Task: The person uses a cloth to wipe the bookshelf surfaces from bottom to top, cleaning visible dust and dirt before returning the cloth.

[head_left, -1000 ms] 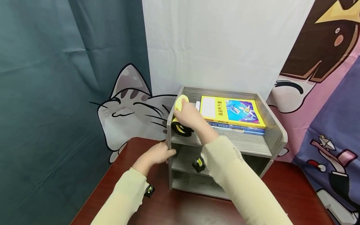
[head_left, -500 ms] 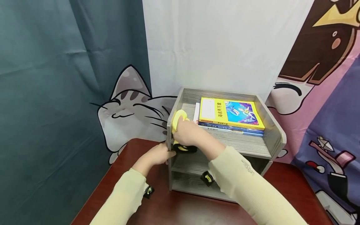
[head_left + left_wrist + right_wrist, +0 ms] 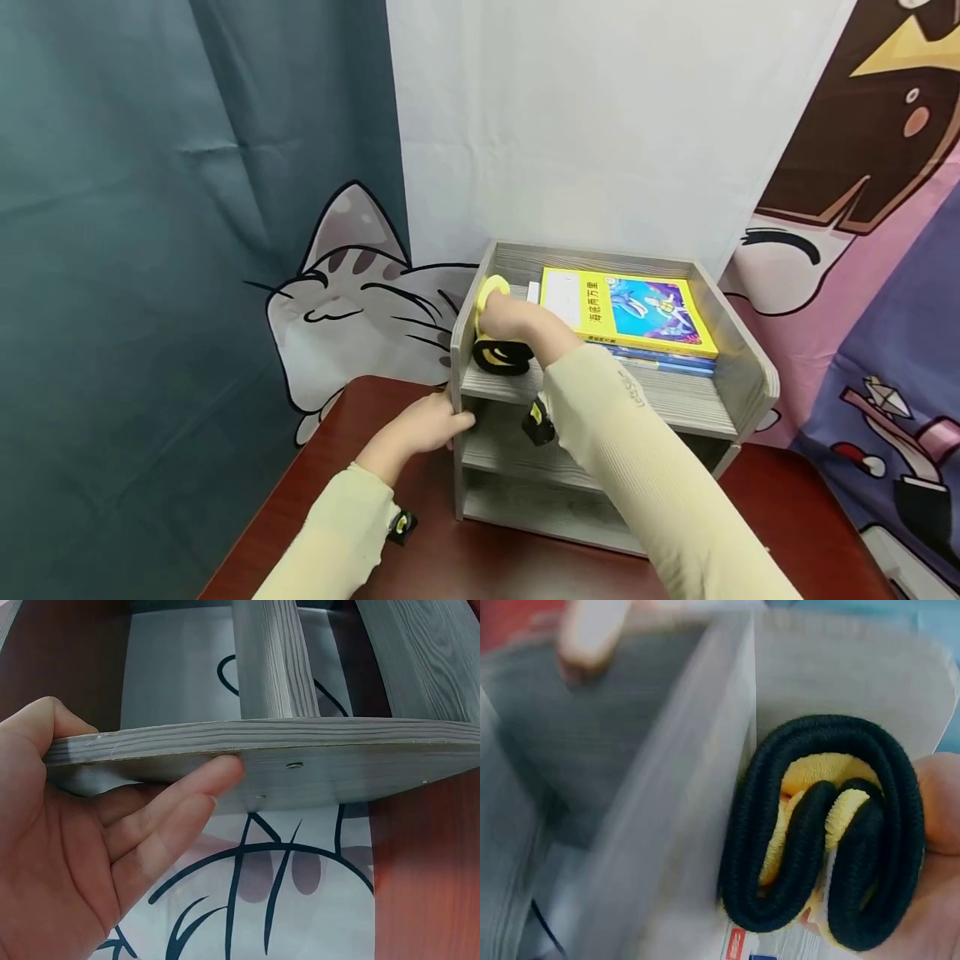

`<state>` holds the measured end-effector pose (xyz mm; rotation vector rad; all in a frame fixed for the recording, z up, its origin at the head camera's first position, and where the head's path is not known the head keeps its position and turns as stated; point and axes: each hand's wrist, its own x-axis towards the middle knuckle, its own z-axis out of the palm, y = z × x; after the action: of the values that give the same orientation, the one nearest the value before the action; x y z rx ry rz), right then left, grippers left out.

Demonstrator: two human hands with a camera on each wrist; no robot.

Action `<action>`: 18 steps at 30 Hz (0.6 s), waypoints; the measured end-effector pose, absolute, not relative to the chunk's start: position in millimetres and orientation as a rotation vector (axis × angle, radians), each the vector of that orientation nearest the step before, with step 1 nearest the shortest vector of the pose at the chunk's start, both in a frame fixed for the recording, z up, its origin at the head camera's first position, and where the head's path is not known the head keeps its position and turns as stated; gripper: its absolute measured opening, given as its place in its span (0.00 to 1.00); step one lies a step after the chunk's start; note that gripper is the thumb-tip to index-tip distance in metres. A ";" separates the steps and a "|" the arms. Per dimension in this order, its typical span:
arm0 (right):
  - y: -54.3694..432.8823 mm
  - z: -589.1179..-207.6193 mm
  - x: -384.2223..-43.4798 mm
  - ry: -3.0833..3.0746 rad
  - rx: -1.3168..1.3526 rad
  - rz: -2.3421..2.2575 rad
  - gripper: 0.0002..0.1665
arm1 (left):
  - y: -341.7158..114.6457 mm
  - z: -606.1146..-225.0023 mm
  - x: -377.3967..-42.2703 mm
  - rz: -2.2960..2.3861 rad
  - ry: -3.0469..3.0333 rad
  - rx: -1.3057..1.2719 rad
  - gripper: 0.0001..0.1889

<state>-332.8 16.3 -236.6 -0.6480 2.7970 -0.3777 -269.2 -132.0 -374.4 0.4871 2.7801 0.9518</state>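
Observation:
My right hand [image 3: 510, 317] holds a folded yellow cleaning cloth [image 3: 491, 292] with black edging. It is at the left end of the shelf unit's top board, beside the left side panel [image 3: 459, 400]. In the right wrist view the cloth [image 3: 821, 832] shows its folded layers end-on against the grey board, with part of the right hand [image 3: 922, 877] at its right. My left hand [image 3: 427, 423] grips the front edge of that side panel. In the left wrist view, the left hand [image 3: 82, 847] has its thumb on one face of the panel [image 3: 300, 739] and fingers along the other.
The grey wood-grain shelf unit [image 3: 525, 508] stands on a dark red table [image 3: 420, 542]. Several books lie on its top board, with a yellow one [image 3: 637, 308] uppermost. A white curtain [image 3: 600, 125] hangs behind, and a teal one [image 3: 187, 250] at the left.
My right hand first drew the cloth forward to the top board's front edge, then moved it back over the board. The left hand kept its grip on the panel. The head view shifted slightly.

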 end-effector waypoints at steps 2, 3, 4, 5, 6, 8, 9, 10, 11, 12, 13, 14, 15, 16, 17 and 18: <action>22.2 -246.4 -360.3 2.791 -0.733 -0.402 0.18 | -131.6 -375.2 -268.9 0.946 2.791 0.494 0.11; 24.1 -247.7 -369.3 2.779 -0.729 -0.441 0.15 | -131.1 -375.3 -268.6 0.946 2.794 0.498 0.10; 25.9 -248.3 -376.2 2.765 -0.721 -0.480 0.12 | -130.7 -375.6 -268.6 0.948 2.795 0.505 0.11; 27.5 -248.0 -381.1 2.744 -0.702 -0.534 0.09 | -130.3 -375.6 -268.5 0.953 2.795 0.515 0.11; 29.3 -246.6 -384.2 2.726 -0.699 -0.584 0.07 | -129.8 -375.6 -268.6 0.957 2.798 0.524 0.13; 28.3 -229.1 -369.0 2.689 -0.602 -0.661 0.07 | -129.0 -375.6 -268.8 0.977 2.793 0.532 0.16; 29.0 -226.5 -368.8 2.676 -0.582 -0.697 0.08 | -128.8 -375.8 -268.5 0.984 2.795 0.535 0.18; 29.7 -224.0 -369.1 2.670 -0.569 -0.707 0.08 | -128.6 -376.3 -268.2 0.987 2.797 0.537 0.19; 30.2 -222.0 -370.4 2.675 -0.570 -0.689 0.08 | -128.3 -376.6 -267.7 0.985 2.804 0.537 0.19; 30.8 -220.2 -372.7 2.684 -0.579 -0.660 0.08 | -127.9 -377.2 -267.1 0.981 2.809 0.534 0.19; 30.9 -219.5 -375.9 2.682 -0.566 -0.642 0.08 | -127.9 -377.7 -266.6 0.978 2.813 0.530 0.19; 30.8 -219.8 -380.5 2.673 -0.551 -0.625 0.08 | -127.8 -378.6 -266.2 0.972 2.819 0.530 0.19; 31.7 -224.9 -392.9 2.666 -0.547 -0.599 0.08 | -127.9 -379.2 -265.9 0.969 2.823 0.526 0.19; 31.4 -224.2 -396.0 2.656 -0.540 -0.587 0.08 | -128.2 -379.6 -266.1 0.964 2.827 0.524 0.20; 31.1 -223.8 -398.8 2.645 -0.533 -0.587 0.08 | -128.8 -379.5 -266.3 0.959 2.833 0.520 0.20; 30.5 -224.0 -401.5 2.627 -0.523 -0.605 0.07 | -129.8 -379.1 -266.6 0.958 2.837 0.516 0.20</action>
<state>-401.5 30.5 -224.0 -0.5234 2.6272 -0.6048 -266.6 -129.8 -379.1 0.5156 2.8365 0.9582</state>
